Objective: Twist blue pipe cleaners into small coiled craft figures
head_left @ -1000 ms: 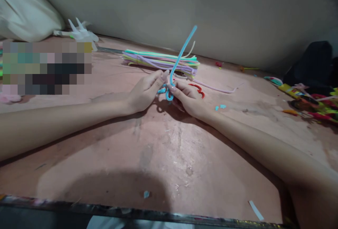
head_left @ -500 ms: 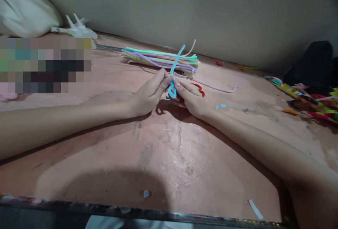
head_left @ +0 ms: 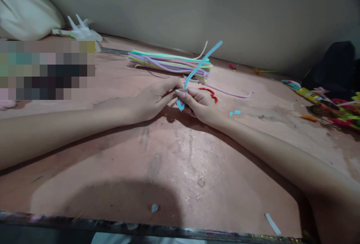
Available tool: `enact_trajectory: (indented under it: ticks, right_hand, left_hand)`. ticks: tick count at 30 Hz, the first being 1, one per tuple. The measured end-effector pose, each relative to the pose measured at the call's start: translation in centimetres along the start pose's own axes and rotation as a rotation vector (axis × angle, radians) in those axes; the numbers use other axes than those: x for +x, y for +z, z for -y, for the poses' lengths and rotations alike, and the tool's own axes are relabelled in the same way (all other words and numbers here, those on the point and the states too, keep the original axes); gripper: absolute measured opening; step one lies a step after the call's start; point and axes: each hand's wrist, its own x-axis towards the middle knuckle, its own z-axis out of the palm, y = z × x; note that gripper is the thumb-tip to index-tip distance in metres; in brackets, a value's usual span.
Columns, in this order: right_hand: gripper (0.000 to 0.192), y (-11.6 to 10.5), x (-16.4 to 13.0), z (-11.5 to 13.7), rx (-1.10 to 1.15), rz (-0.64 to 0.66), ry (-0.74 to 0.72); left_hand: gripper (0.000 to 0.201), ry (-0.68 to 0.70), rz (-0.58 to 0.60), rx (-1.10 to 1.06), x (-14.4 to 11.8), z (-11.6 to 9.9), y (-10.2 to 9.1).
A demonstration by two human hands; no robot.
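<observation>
A light blue pipe cleaner (head_left: 201,63) is pinched between my two hands over the middle of the table. Its long straight end slants up to the right, and a small bent loop hangs below the fingers. My left hand (head_left: 156,97) is closed on it from the left, thumb and forefinger together. From the right, my right hand (head_left: 201,103) grips it with the thumb on top. Part of the loop is hidden by the fingers. Just behind my right hand lie the red handles of scissors (head_left: 209,93), partly covered by that hand.
Beyond the hands lies a bundle of pastel pipe cleaners (head_left: 168,64), with a loose pink one (head_left: 236,94) to its right. Blue scraps (head_left: 237,112) are near my right wrist. Colourful craft pieces (head_left: 341,110) pile at the right. A white bag (head_left: 26,11) stands far left.
The straight end of the blue pipe cleaner has tilted further to the right. Its loop has turned and looks narrower, and both hands have shifted their hold slightly.
</observation>
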Motion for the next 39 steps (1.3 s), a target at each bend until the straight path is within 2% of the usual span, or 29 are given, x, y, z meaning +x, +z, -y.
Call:
enact_trajectory:
  ticks: [5, 12, 15, 18, 23, 26, 29, 34, 36, 39]
  right_hand:
    - [0.053, 0.2, 0.1, 0.1, 0.068, 0.020, 0.161]
    - [0.049, 0.2, 0.2, 0.3, 0.254, 0.102, 0.148]
    - [0.037, 0.2, -0.1, -0.2, 0.344, 0.119, 0.194]
    - [0.028, 0.2, -0.4, -0.6, 0.393, 0.126, 0.224]
    - [0.042, -0.1, -0.6, -0.3, 0.262, 0.148, 0.283]
    - [0.042, -0.1, -0.5, -0.1, 0.273, 0.150, 0.269]
    - [0.039, -0.1, -0.5, -0.1, 0.295, 0.142, 0.250]
    - [0.036, -0.1, -0.4, -0.5, 0.313, 0.140, 0.297]
    - [0.035, -0.1, -0.3, -0.6, 0.339, 0.152, 0.287]
    - [0.033, 0.0, -0.2, -0.3, 0.360, 0.155, 0.261]
  left_hand:
    - [0.029, 0.052, 0.031, 0.117, 0.4, 0.6, -0.6]
    - [0.033, 0.261, 0.064, 0.261, 0.2, 2.6, -2.1]
    - [0.032, 0.255, 0.072, 0.277, 0.0, 3.2, -2.3]
    - [0.029, 0.212, 0.079, 0.235, 0.1, 3.0, -2.2]
    - [0.027, 0.163, 0.087, 0.192, 0.2, 2.3, -1.8]
    - [0.026, 0.223, 0.046, 0.207, 0.0, 2.3, -1.7]
    - [0.029, 0.278, 0.034, 0.352, -0.1, 2.4, -1.9]
    - [0.027, 0.312, 0.117, 0.529, -0.1, 2.3, -2.6]
    - [0.032, 0.343, 0.139, 0.564, 0.1, 2.2, -3.0]
    - [0.035, 0.356, 0.186, 0.477, 0.6, 2.1, -3.6]
